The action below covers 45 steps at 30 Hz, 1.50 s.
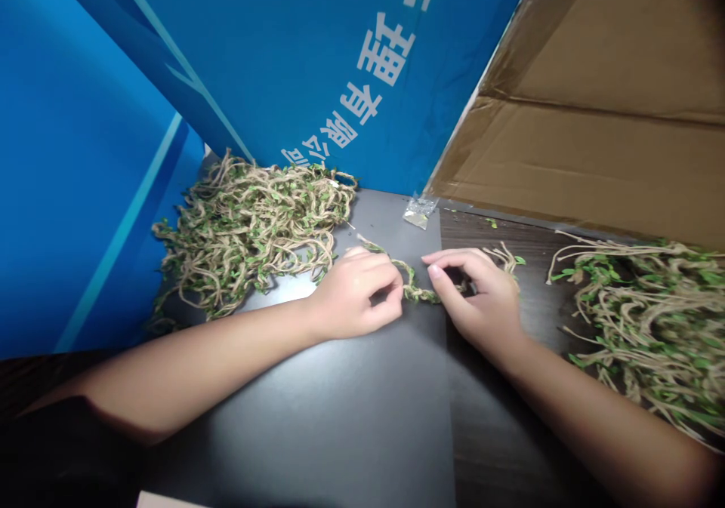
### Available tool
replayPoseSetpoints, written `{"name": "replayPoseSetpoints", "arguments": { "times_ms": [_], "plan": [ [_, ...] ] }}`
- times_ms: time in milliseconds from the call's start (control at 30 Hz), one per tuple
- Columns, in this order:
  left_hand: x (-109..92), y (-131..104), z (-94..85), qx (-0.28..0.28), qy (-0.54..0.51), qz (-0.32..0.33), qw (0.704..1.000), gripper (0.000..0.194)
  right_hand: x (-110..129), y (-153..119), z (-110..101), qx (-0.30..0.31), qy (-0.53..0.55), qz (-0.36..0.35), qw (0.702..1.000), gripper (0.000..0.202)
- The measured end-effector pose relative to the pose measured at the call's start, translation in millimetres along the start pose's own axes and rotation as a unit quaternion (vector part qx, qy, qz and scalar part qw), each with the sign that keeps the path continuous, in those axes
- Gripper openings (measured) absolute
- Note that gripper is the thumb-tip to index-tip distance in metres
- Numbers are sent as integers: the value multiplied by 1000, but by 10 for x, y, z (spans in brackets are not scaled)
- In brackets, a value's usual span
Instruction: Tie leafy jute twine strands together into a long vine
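Observation:
A braided twine cord with small green leaves (pixel 420 294) lies across the middle of the grey surface. My left hand (pixel 362 289) is closed on it, thumb and fingers pinched together, though the exact grip point is hidden. Just to the right, my right hand (pixel 481 285) hovers over the cord's other end with its index finger stretched out and the thumb tip close to it. No cord shows between those two tips. Loose twine ends (pixel 501 255) stick out beyond the right hand's knuckles. The cord's stretch under the right palm is mostly covered.
A heap of leafy twine cords (pixel 260 225) sits at the back left, and another pile (pixel 657 304) lies at the right. Near the back is a small clear plastic packet (pixel 419 211). Blue printed panels (pixel 272 55) and a cardboard sheet (pixel 594 153) stand behind.

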<state>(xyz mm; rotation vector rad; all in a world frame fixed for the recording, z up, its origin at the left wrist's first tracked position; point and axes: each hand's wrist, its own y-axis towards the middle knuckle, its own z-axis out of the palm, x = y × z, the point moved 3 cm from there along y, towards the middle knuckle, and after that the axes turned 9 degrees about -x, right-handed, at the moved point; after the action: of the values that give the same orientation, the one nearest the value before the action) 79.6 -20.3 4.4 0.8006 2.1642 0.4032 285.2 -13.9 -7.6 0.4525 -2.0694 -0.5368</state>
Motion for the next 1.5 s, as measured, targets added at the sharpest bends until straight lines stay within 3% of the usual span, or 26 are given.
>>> {"name": "replayPoseSetpoints", "arguments": {
  "times_ms": [100, 200, 533, 967, 1200, 1500],
  "plan": [
    [-14, 7, -20, -12, -3, -3, 1000, 18, 79, -10, 32, 73, -15, -92, 993, 4],
    [-22, 9, -33, -14, -10, -13, 1000, 18, 85, -47, 78, 128, -41, -130, 982, 9],
    [8, -4, 2, 23, -29, -17, 999, 21, 33, -83, 114, 119, -44, -166, 978, 5],
    [14, -10, -70, -80, 12, -23, 996, 16, 34, -97, 109, 110, -48, -140, 983, 9],
    [48, -25, -48, -90, -11, -56, 994, 15, 21, -106, 112, 118, -40, -122, 985, 16],
    [67, -31, -63, -96, -7, -34, 995, 39, 29, -141, 108, 125, -62, -107, 984, 14]
  ]
}}
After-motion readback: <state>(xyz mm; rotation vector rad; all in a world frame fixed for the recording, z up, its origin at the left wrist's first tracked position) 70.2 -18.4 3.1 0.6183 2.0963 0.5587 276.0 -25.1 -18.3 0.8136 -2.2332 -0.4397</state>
